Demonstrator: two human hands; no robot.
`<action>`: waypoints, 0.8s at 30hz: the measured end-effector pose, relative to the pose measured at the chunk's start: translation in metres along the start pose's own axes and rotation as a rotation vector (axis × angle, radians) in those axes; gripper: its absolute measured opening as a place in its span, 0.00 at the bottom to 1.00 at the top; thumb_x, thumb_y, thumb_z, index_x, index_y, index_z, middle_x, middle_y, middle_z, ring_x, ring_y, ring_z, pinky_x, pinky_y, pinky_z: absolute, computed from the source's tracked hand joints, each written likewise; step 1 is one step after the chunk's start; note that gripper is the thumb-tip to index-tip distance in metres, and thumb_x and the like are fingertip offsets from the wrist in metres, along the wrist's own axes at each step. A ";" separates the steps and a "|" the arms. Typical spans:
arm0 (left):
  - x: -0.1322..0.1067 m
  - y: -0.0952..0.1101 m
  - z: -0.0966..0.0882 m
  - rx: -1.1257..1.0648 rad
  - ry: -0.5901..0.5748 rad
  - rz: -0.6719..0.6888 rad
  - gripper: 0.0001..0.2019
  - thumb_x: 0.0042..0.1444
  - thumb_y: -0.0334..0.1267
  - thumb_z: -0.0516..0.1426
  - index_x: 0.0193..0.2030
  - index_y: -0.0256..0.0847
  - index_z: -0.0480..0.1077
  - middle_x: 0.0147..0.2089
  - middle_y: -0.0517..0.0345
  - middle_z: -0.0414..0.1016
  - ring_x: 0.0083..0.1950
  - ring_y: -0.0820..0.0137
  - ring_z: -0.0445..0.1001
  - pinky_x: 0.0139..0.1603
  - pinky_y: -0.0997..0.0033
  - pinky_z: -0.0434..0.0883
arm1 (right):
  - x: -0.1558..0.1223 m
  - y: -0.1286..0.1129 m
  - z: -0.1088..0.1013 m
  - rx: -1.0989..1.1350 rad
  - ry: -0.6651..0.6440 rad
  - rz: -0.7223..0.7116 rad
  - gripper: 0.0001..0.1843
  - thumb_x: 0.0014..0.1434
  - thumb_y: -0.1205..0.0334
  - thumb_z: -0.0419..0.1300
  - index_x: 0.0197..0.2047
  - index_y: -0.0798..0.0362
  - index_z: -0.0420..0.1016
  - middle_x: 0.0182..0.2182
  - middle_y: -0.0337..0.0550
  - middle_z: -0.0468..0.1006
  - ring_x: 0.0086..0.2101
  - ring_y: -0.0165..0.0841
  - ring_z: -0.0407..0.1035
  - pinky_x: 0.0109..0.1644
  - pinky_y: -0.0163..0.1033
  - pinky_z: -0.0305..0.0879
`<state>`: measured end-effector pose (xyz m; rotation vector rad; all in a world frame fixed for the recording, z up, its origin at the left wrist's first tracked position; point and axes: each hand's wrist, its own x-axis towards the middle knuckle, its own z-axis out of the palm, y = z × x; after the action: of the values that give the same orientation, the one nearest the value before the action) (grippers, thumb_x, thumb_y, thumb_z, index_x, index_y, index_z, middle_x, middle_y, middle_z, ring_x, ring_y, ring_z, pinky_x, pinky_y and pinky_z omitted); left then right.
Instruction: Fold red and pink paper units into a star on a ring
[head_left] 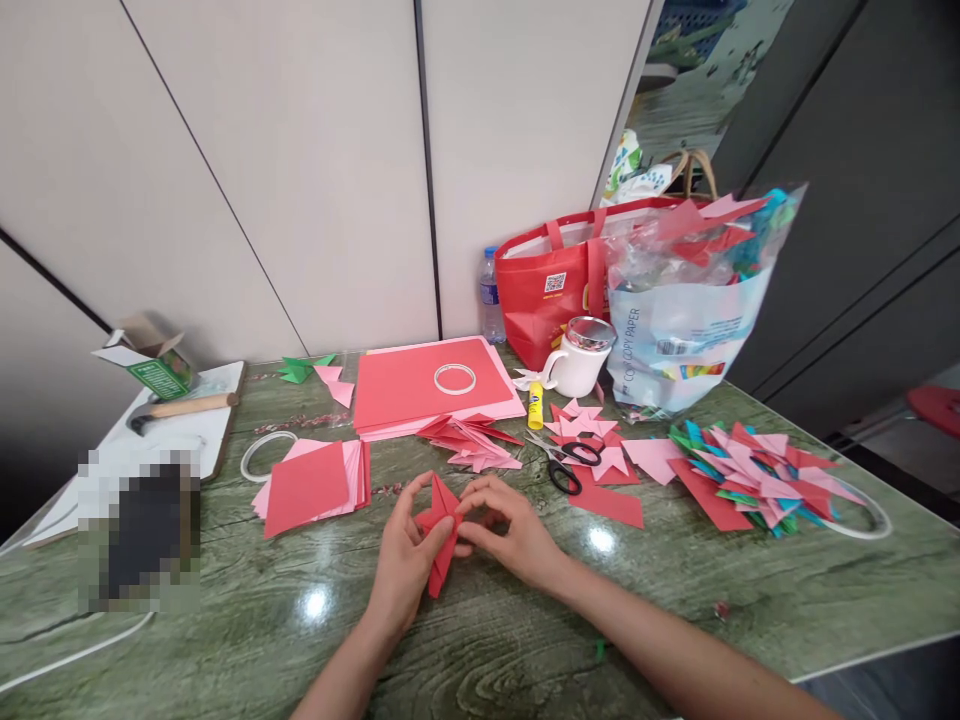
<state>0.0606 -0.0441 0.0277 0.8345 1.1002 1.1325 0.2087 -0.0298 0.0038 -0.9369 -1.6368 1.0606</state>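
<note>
Between my two hands, above the near middle of the table, is a red folded paper piece [442,572] with pointed ends. My left hand [409,555] grips it, the thumb pressed on its face. The fingers of my right hand [510,530] are bent and pinch at its right side; part of that side is hidden behind them. Just beyond my hands lies a pile of pink and red folded pieces [472,443]. To the left sits a stack of red and pink paper squares [307,490]. Black-handled scissors [564,462] lie to the right.
Large red and pink sheets [397,385] lie at the back with a white ring [454,379] on top. A yellow glue stick [535,405], a white mug [577,362], a red bag [536,300] and a plastic bag [675,340] stand right. A hammer [187,408] lies left.
</note>
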 end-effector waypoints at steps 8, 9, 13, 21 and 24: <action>0.003 0.001 -0.007 0.032 -0.021 -0.012 0.16 0.44 0.40 0.64 0.38 0.34 0.71 0.34 0.51 0.78 0.37 0.60 0.79 0.35 0.66 0.77 | 0.041 0.005 -0.053 -0.598 0.203 -0.188 0.11 0.54 0.74 0.54 0.35 0.53 0.75 0.42 0.50 0.71 0.45 0.40 0.66 0.48 0.49 0.64; 0.004 0.001 -0.007 0.032 -0.014 -0.010 0.15 0.43 0.40 0.64 0.37 0.33 0.71 0.33 0.51 0.78 0.37 0.60 0.79 0.36 0.66 0.76 | 0.048 0.009 -0.059 -0.708 0.152 -0.211 0.13 0.53 0.76 0.53 0.34 0.53 0.76 0.47 0.51 0.70 0.49 0.42 0.63 0.52 0.51 0.61; 0.003 0.007 -0.007 0.009 0.009 0.025 0.16 0.41 0.40 0.65 0.37 0.34 0.72 0.32 0.52 0.80 0.39 0.60 0.79 0.40 0.64 0.76 | 0.067 0.025 -0.070 -1.002 -0.119 -0.210 0.15 0.49 0.80 0.53 0.32 0.55 0.78 0.55 0.50 0.67 0.56 0.47 0.55 0.56 0.52 0.57; -0.002 0.039 -0.012 0.037 -0.013 0.065 0.16 0.43 0.39 0.65 0.39 0.35 0.72 0.34 0.52 0.80 0.38 0.59 0.79 0.37 0.66 0.77 | 0.063 0.009 -0.062 -1.022 0.054 -0.212 0.17 0.58 0.75 0.48 0.47 0.59 0.72 0.49 0.55 0.72 0.50 0.41 0.65 0.52 0.47 0.63; 0.004 0.037 -0.018 -0.027 0.040 0.080 0.17 0.41 0.38 0.66 0.39 0.34 0.71 0.36 0.51 0.80 0.36 0.59 0.79 0.35 0.67 0.77 | 0.040 -0.005 -0.047 -0.970 0.082 -0.334 0.14 0.57 0.74 0.49 0.41 0.55 0.73 0.45 0.51 0.75 0.45 0.40 0.67 0.48 0.45 0.66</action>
<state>0.0338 -0.0312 0.0557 0.8445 1.0896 1.2328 0.2424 0.0158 0.0287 -1.2070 -2.1607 -0.0601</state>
